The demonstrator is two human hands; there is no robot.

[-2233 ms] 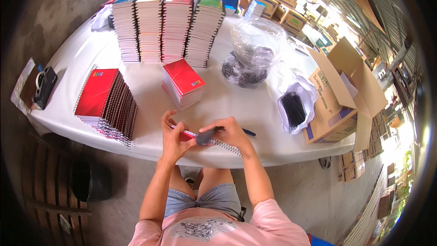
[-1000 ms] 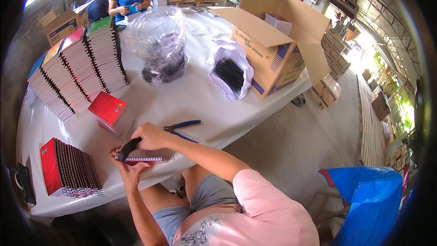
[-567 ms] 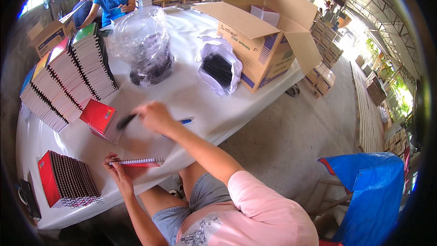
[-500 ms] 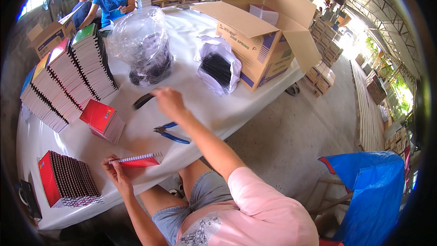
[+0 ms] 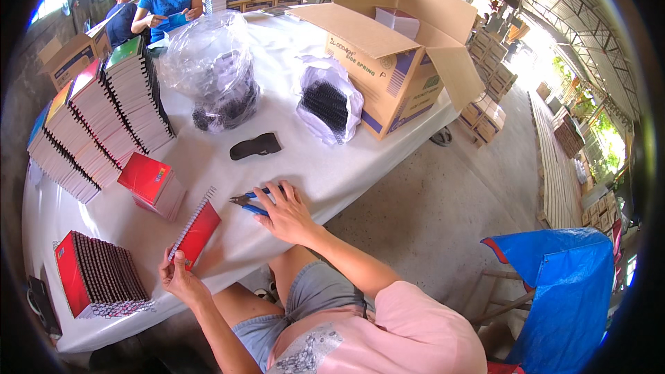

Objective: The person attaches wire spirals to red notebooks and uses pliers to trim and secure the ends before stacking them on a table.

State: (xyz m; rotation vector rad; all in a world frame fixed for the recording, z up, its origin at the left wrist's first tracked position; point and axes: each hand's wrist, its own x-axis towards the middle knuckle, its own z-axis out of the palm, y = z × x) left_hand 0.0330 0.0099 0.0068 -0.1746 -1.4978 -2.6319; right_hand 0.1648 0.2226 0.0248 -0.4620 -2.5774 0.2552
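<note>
**Left hand (image 5: 180, 280) pinches a red spiral notebook (image 5: 199, 234); right hand (image 5: 288, 217) spreads over blue-handled cutters (image 5: 255, 208)**

On a clock face laid over the view, a white bag (image 5: 352, 93) at 12 holds black binding coils (image 5: 324, 107). A clear plastic bag (image 5: 208, 48) at 10 holds dark coils too; a cardboard carton (image 5: 377, 90) at 1, flaps folded out, contains a red-topped stack of pages (image 5: 398, 23).

At 8, left thumb and fingers grip the notebook's lower end; its coil runs past the upper end. The right hand, palm down near 7, lays parted fingers across the cutters' handles.

The white-covered table (image 5: 318, 179) bears coiled red notebooks (image 5: 104, 273) at 8 and, farther, tall notebook stacks (image 5: 104, 125) between 9 and 10. A blue tarp (image 5: 564, 298) hangs at 4. Toward 11, a co-worker (image 5: 173, 3) holds a blue booklet (image 5: 178, 19).
</note>
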